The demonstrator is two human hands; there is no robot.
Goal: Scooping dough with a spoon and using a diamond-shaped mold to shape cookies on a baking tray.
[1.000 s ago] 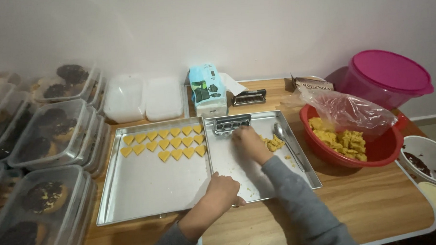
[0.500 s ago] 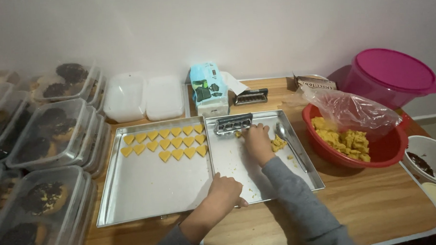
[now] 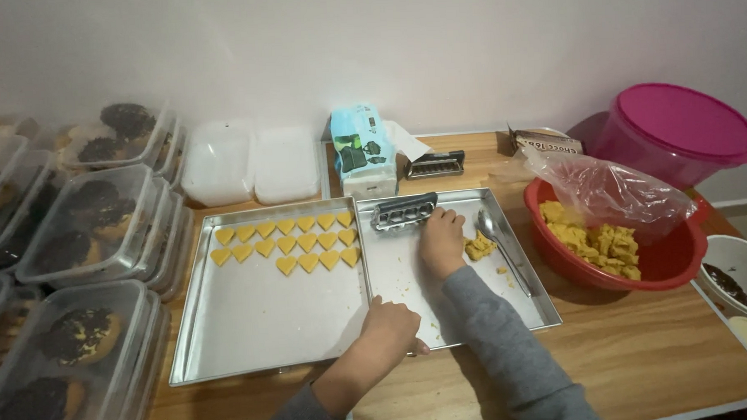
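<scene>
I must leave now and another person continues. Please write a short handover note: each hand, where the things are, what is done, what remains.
Left hand: resting on the front edge where the two metal trays meet, holding nothing.
Right hand: on the right tray, fingers at the dough lump, just below the metal mould. Whether it grips anything cannot be told.
Spoon: lying on the right tray.
Done: rows of heart-shaped dough pieces laid at the back of the left tray.
Left: most of the left tray is bare; more dough waits in the red bowl.

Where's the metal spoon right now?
The spoon lies in the right-hand tray, just right of the dough lump by the right hand.
</scene>
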